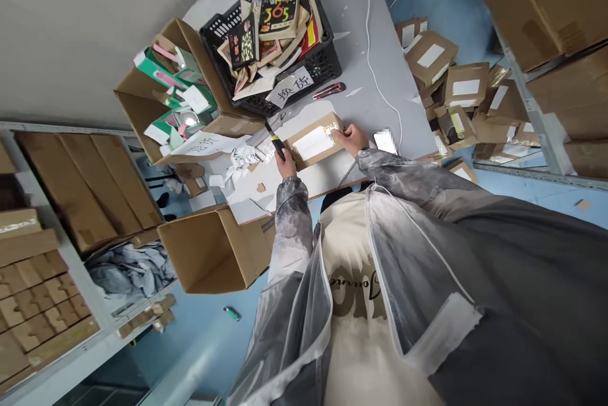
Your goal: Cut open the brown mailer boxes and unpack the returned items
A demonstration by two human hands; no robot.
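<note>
A small brown cardboard box [304,160] with a white label and shiny clear tape lies on the grey table in front of me. My left hand [286,165], at the box's left end, is wrapped round a black and yellow utility knife [276,140] that points away from me. At the other end, my right hand [354,140] is closed on the box, with fingertips at the taped part of its top. Part of that grip is hidden. A red and black utility knife [329,91] lies beyond the box.
Behind stands a black crate [313,67] of books, beside an open carton [137,102] of green and white packages. Crumpled paper [240,162] lies left, a phone [386,141] right. An open carton [254,254] stands below the table's left edge; parcels [468,83] are piled at right.
</note>
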